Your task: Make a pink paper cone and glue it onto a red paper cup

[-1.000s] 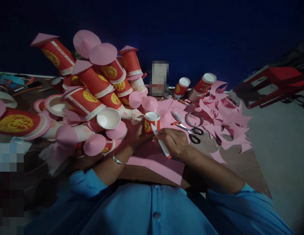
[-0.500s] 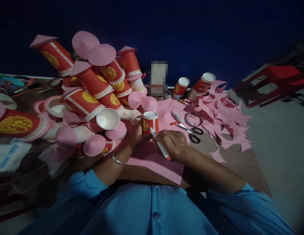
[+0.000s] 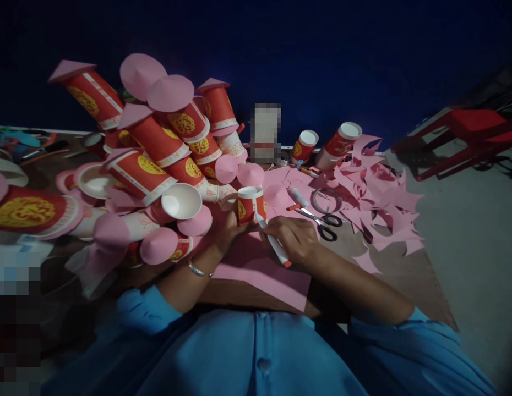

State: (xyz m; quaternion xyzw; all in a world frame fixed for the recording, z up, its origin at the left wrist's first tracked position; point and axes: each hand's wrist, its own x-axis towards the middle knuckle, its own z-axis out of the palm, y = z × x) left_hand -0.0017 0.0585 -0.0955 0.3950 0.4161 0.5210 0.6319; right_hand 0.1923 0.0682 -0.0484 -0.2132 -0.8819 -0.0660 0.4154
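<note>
A red paper cup (image 3: 248,206) with a gold emblem and white rim stands upright in front of me. My left hand (image 3: 229,231) is closed around its lower left side; some fingers are hidden behind it. Between the fingers of my right hand (image 3: 293,236) is a white marker pen (image 3: 277,248) with a red end. The pen's upper tip meets the cup's white stripe, or is very close to it. Under both hands lies a pink paper sheet (image 3: 260,275).
Several red cups with pink paper cones (image 3: 171,92) are piled at the left. Black-handled scissors (image 3: 327,226), a tape roll (image 3: 326,201) and pink paper scraps (image 3: 388,212) lie to the right. Two red cups (image 3: 305,146) stand at the back. A red stool (image 3: 466,129) is beyond the table's right side.
The cup has shifted slightly left. The marker's tip sits a little to the right of where it was, and my right hand has moved slightly right.
</note>
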